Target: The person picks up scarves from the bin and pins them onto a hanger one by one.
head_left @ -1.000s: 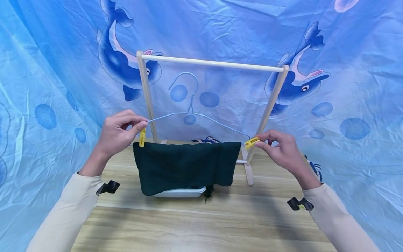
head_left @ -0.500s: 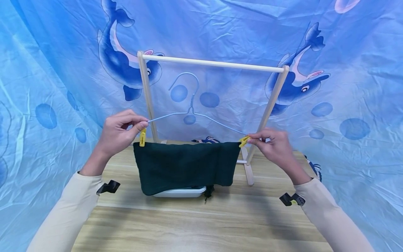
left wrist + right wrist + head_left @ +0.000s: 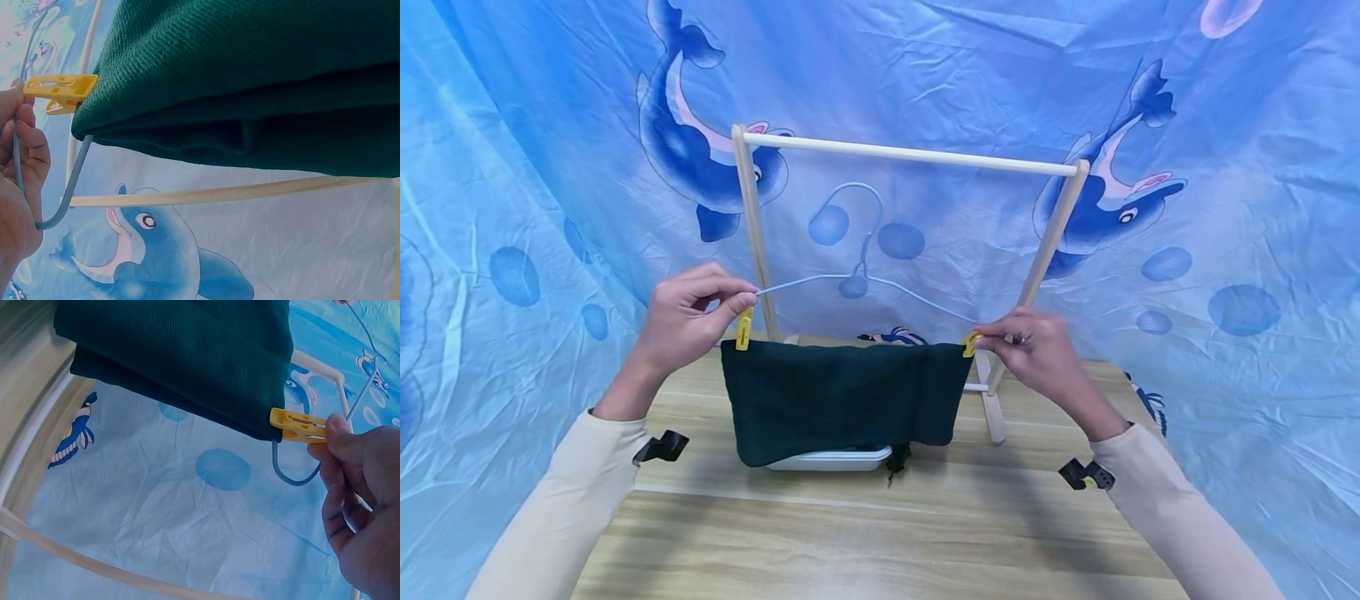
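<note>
A dark green cloth [image 3: 842,400] hangs folded over the lower bar of a light blue wire hanger [image 3: 862,273]. My left hand [image 3: 692,312] grips the hanger's left end, its fingers curled round the wire. Just below those fingertips, a yellow clothespin [image 3: 65,87] is clipped on the cloth's left corner. My right hand [image 3: 1026,346] pinches a second yellow clothespin [image 3: 300,426] between thumb and fingers. In the right wrist view its jaws sit over the cloth's right corner, beside the hanger's bent end [image 3: 294,480].
Behind the cloth stands a wooden rack with a pale top bar [image 3: 910,153]. A white tray [image 3: 831,461] shows partly under the cloth on the wooden table [image 3: 850,533], with a dark green bit beside it. A blue dolphin-print curtain [image 3: 970,75] surrounds the table.
My right hand has moved left with its clothespin, bringing it from beside the cloth onto the right corner. The hanger's hook has shifted slightly right and down. My left hand keeps its grip.
</note>
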### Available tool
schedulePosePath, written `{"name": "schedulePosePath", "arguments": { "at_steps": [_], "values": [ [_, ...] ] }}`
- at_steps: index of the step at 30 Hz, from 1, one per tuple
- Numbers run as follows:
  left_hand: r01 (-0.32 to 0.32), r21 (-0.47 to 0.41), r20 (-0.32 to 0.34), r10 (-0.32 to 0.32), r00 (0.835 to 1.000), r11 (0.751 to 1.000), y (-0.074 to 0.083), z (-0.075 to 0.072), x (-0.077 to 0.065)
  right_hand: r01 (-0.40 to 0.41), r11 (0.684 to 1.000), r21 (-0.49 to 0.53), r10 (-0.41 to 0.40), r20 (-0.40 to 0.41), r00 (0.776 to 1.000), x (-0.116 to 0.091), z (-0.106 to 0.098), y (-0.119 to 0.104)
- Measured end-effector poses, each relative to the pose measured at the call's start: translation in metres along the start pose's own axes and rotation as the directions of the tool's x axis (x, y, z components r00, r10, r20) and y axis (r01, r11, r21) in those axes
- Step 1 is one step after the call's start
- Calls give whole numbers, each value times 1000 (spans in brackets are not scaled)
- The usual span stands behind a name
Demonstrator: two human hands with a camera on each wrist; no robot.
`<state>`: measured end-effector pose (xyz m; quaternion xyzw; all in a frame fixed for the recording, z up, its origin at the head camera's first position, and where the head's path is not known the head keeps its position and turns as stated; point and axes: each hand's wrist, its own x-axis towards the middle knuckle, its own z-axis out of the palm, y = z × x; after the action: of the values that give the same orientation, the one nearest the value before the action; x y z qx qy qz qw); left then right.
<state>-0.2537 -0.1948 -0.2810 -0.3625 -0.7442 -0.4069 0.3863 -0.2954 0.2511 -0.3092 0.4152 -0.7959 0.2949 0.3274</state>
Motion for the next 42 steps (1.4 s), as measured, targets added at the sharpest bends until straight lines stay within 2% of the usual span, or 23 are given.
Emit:
{"name": "schedulePosePath", "arguments": {
  "at_steps": [5, 10, 16, 26, 33, 39, 42],
  "values": [
    [4, -13, 0, -4, 1000, 1000, -1, 1, 0, -28, 999, -17, 29, 41, 999, 0, 0, -1],
    [4, -21, 9, -4, 1000, 1000, -2, 2, -1, -98, 994, -37, 101, 81, 992, -3, -1, -3],
    [15, -25, 12, -15, 1000, 1000, -5, 2, -1, -98, 994, -54, 101, 52, 994, -4, -2, -2],
    [32, -12, 5, -32, 999, 999, -7, 2, -2, -114, 993, -17, 114, 19, 993, -1, -12, 2],
    [28, 0, 7, -28, 1000, 1000, -7, 1, -2, -199, 980, 25, 200, -15, 980, 19, -27, 1],
    [28, 0, 3, -28, 1000, 1000, -7, 1, -2, -243, 958, 153, 239, 41, 970, 45, -35, -1],
    [26, -5, 0, -26, 1000, 1000, -7, 2, -3, -262, 950, 169, 253, 77, 965, 55, -36, -2]
  ]
}}
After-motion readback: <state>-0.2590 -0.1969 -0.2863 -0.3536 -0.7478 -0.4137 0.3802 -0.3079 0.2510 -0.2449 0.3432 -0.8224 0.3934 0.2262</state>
